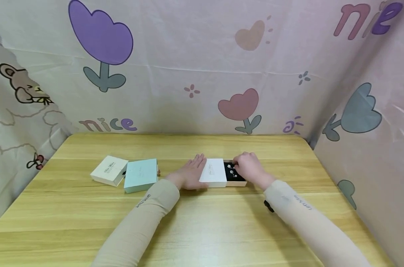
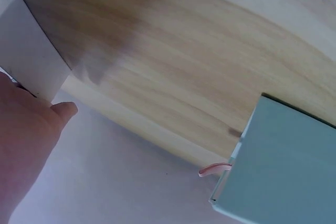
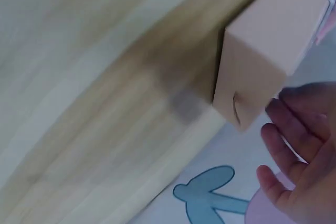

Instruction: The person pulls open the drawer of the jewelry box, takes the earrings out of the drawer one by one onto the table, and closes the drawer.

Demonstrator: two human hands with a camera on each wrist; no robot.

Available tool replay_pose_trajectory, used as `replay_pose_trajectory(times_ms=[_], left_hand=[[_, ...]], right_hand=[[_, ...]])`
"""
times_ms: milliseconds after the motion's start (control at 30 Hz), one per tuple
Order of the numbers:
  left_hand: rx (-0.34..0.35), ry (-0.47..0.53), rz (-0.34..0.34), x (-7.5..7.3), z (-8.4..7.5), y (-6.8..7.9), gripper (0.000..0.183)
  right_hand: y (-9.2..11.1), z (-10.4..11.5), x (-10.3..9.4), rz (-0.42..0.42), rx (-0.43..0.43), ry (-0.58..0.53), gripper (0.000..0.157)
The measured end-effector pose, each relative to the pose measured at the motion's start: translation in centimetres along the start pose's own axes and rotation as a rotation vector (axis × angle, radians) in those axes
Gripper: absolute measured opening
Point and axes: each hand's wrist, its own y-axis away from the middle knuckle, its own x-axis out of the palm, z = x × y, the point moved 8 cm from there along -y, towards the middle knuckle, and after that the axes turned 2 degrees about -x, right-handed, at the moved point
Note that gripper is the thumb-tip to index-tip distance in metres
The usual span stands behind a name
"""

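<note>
A white slide-out jewelry box [image 1: 213, 171] lies on the table, its drawer [image 1: 236, 183] drawn out to the right. On the drawer's black padding sit several small silvery, flower-like pieces of jewelry [image 1: 231, 171]. My left hand [image 1: 190, 174] rests against the box's left end, its fingers straight at the far corner and the thumb along the near side. Over the drawer's right part is my right hand [image 1: 250, 167], fingers bent, fingertips down by the jewelry. Whether they pinch a piece is hidden. In the right wrist view, a thin ribbon loop [image 3: 237, 109] shows on the drawer's pinkish end.
To the left lie a pale blue box [image 1: 141, 175] with a pink ribbon tab [image 2: 214, 169] and a closed cream box [image 1: 109, 170] with a dark tab. The wooden table [image 1: 202, 230] meets a patterned cloth [image 1: 175, 74] at the back and sides.
</note>
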Motion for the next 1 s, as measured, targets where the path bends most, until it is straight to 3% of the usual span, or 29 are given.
replay_pose_trajectory(times_ms=[267, 500, 767, 1000], left_hand=[[-0.006, 0.013, -0.004, 0.1, 0.2, 0.0, 0.094], [-0.003, 0.015, -0.001, 0.0, 0.0, -0.1, 0.095], [-0.008, 0.008, 0.005, 0.1, 0.0, -0.3, 0.095], [-0.018, 0.004, 0.011, 0.2, 0.1, -0.4, 0.096]], right_hand=[[-0.1, 1.3, 1.0, 0.003, -0.036, 0.139, 0.009], [-0.5, 1.3, 1.3, -0.012, -0.046, 0.164, 0.014], [-0.6, 0.5, 1.1, -0.02, -0.03, 0.059, 0.01], [-1.0, -1.9, -1.1, 0.01, 0.085, -0.196, 0.011]])
